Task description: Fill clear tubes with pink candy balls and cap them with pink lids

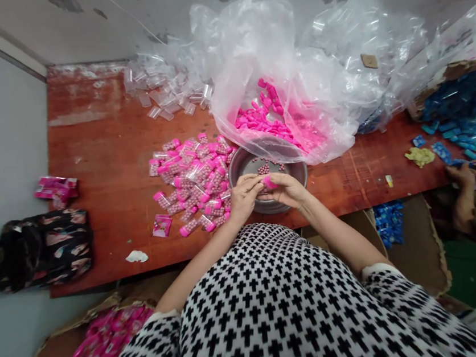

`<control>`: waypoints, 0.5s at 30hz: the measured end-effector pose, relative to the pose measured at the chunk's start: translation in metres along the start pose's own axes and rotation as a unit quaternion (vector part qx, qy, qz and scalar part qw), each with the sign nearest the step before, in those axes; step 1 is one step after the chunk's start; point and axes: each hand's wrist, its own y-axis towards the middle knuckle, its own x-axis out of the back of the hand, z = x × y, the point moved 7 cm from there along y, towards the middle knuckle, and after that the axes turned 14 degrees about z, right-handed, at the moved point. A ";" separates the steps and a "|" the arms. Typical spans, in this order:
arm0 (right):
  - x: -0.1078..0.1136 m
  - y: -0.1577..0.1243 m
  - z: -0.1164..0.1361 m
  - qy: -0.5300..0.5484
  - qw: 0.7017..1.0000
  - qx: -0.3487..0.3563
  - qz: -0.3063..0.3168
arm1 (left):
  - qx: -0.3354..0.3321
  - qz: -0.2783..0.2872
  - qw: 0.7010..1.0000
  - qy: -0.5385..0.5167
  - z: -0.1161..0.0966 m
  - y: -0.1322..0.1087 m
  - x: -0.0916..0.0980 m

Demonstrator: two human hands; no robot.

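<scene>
My left hand (243,196) and my right hand (287,189) meet over the near rim of a metal bowl (245,165). Both are closed around one small pink-capped tube (269,182) held between their fingertips. A few small pinkish beads (263,168) lie in the bowl. Left of the bowl, a pile of filled clear tubes with pink caps (193,181) rests on the wooden table (102,159). Behind the bowl, an open clear plastic bag (250,57) holds loose pink caps (263,118).
Empty clear tubes (164,98) lie at the back. A dark patterned bag (42,246) and pink packets (56,189) sit at the left edge. Another person's hands (472,175) work by blue items (462,110) at right. A cardboard box of pink packs (102,343) stands below.
</scene>
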 end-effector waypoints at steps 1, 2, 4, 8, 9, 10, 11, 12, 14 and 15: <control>0.002 0.002 -0.004 0.021 1.000 0.008 -0.006 | -0.004 0.008 1.000 0.008 0.000 0.000 0.000; 0.004 0.003 -0.009 0.041 0.999 0.012 -0.015 | -0.004 0.019 1.000 0.017 0.001 0.000 -0.001; 0.008 0.004 -0.018 0.069 0.997 0.010 -0.037 | 0.013 0.032 0.999 0.030 0.004 0.000 -0.003; 0.014 0.003 -0.028 0.067 0.997 0.008 -0.044 | 0.074 0.038 0.996 0.020 0.017 0.006 -0.001; 0.021 0.000 -0.025 0.054 0.997 0.026 -0.050 | 0.093 0.025 0.995 0.014 0.021 0.008 0.005; 0.032 -0.006 -0.020 0.035 0.996 0.053 -0.070 | 0.111 -0.002 0.994 0.014 0.026 0.009 0.016; 0.049 -0.015 -0.011 0.009 0.990 0.088 -0.108 | 0.128 -0.039 0.991 0.020 0.032 0.010 0.032; 0.071 -0.029 -0.001 -0.025 0.978 0.125 -0.167 | 0.140 -0.082 0.986 0.040 0.037 0.009 0.051; 0.123 -0.069 0.026 -0.138 0.915 0.176 -0.335 | 0.140 -0.146 0.974 0.102 0.047 0.008 0.090; 0.149 -0.092 0.042 -0.225 0.857 0.169 -0.432 | 0.126 -0.156 0.969 0.142 0.049 0.008 0.107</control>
